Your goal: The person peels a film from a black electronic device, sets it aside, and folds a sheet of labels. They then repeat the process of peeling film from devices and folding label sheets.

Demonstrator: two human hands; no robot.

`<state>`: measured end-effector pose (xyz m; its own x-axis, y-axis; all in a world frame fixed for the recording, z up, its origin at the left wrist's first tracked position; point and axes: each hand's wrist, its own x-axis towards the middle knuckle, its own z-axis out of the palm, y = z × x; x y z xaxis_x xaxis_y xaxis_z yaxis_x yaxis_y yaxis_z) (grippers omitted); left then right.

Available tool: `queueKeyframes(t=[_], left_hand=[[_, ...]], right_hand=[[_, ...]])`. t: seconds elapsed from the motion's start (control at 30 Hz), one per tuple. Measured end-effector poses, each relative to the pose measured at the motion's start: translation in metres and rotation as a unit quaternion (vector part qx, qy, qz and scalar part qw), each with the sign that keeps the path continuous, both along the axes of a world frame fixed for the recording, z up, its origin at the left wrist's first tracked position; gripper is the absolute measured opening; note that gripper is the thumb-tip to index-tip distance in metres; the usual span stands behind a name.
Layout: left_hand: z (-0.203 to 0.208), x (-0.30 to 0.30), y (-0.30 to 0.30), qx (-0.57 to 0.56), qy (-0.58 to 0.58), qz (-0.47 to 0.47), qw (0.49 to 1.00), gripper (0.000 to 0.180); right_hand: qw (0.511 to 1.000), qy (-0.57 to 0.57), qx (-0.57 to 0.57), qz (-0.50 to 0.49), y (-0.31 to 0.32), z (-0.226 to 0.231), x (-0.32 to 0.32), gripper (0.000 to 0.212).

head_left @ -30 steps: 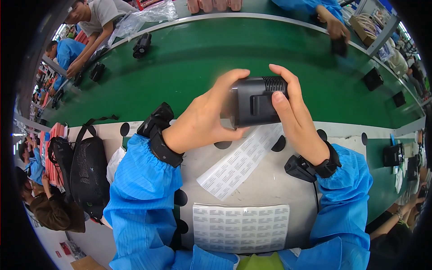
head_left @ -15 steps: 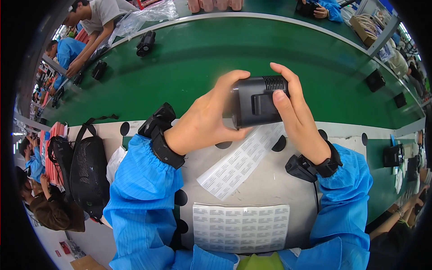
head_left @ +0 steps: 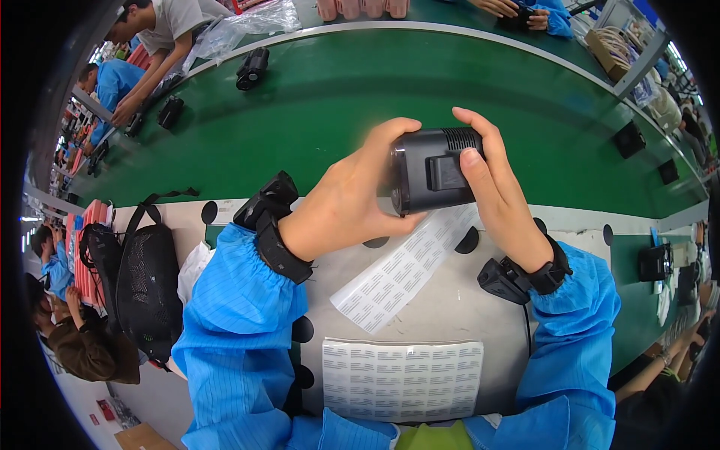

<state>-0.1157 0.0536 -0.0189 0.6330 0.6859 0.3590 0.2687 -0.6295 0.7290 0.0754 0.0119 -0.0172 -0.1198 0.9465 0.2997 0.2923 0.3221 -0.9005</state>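
Between my two hands is a black boxy device (head_left: 431,180) with rounded edges, a row of vent slots and a raised rectangular part on its face. My left hand (head_left: 349,184) grips its left end, fingers over the top and thumb beneath. On the right end, my right hand (head_left: 499,180) has its thumb on the face and its fingers along the side. The device is held over the near edge of the green belt (head_left: 315,97). Below it, a strip of printed labels (head_left: 386,289) lies slanted on the pale work surface, and a larger label sheet (head_left: 401,379) lies closer to me.
More black devices ride on the belt, one at far left (head_left: 253,69) and another at right (head_left: 630,139). A black mesh bag (head_left: 150,285) stands left of my arm. Pink trays (head_left: 364,9) sit beyond the belt's far rail. Co-workers handle devices across the belt.
Devices on the belt have shifted slightly to the right. The held device has moved a little rightward with my hands. Another co-worker's hand has appeared at the top right.
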Motion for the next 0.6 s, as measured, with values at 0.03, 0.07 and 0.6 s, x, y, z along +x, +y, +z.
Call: queueKeyframes(t=[0.03, 0.07, 0.6], left_hand=[[0.0002, -0.0011, -0.0001, 0.001, 0.0, 0.0, 1.0, 0.084], [0.0003, -0.0021, -0.0002, 0.004, 0.002, 0.0, 1.0, 0.084], [0.0013, -0.0008, -0.0012, -0.025, -0.011, 0.002, 1.0, 0.084]], right_hand=[[1.0, 0.004, -0.004, 0.001, -0.0001, -0.0001, -0.0009, 0.042], [1.0, 0.007, -0.008, 0.002, -0.0003, 0.0, -0.0018, 0.042], [1.0, 0.019, -0.022, -0.006, -0.002, 0.0024, -0.0035, 0.037]])
